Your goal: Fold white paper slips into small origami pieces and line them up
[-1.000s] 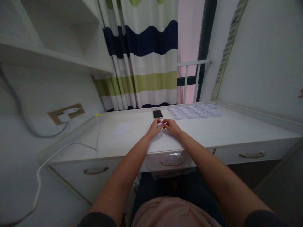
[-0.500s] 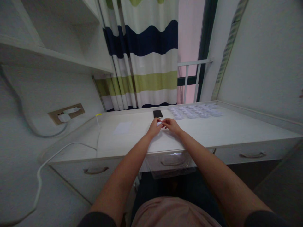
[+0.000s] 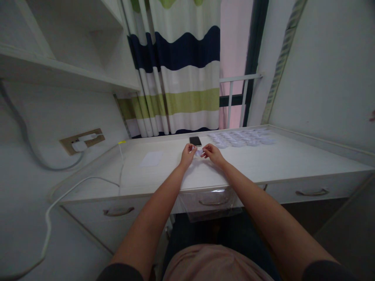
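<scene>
Left hand [image 3: 188, 154] and right hand [image 3: 215, 153]: each grip pinched on small white paper-like piece [image 3: 199, 153], held between them over white wooden counter [image 3: 164, 177]. Flat white rectangular sheet [image 3: 151, 159] to left. Black rectangular phone [image 3: 195, 141] just beyond hands; rows of white folded-looking pieces [image 3: 241, 138] farther right.

The hands [image 3: 187, 156] hide both ends of the white piece [image 3: 199, 153]

The left hand [image 3: 186, 156] has drawn back toward ten o'clock and the right hand [image 3: 212, 153] has edged toward twelve, widening the gap. The white piece [image 3: 199, 153], earlier mostly covered by the left fingers, now shows between both hands' fingertips, stretching nine to three.
</scene>
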`<state>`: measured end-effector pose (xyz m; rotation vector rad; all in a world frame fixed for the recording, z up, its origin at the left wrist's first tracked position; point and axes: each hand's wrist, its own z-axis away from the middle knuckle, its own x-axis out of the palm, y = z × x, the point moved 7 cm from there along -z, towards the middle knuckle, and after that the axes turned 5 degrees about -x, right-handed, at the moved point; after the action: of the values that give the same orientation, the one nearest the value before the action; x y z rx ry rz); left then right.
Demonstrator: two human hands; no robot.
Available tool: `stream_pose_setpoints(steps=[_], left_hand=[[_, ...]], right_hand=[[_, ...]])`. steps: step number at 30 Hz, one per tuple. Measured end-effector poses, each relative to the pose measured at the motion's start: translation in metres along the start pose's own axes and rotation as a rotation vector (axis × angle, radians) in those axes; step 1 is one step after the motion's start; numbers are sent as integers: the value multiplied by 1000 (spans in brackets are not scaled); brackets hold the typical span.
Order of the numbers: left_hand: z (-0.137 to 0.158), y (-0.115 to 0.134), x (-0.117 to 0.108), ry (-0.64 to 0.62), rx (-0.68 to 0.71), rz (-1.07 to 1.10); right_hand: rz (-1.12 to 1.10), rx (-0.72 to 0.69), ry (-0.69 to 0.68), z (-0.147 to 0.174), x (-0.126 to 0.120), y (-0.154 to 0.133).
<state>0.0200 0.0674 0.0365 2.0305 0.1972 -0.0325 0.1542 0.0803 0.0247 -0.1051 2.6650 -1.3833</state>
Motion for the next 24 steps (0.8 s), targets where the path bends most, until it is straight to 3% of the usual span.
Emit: stream_pose_setpoints(steps=[10, 16, 24], left_hand=[[3, -7, -1, -7, -155, 217], [4, -2, 7, -117, -134, 167], [5, -3, 8, -169, -102, 107]], right_hand=[[-65, -9, 137, -5, -16, 6], [-99, 28, 151, -5, -18, 10], [-92, 24, 109, -5, -17, 7]])
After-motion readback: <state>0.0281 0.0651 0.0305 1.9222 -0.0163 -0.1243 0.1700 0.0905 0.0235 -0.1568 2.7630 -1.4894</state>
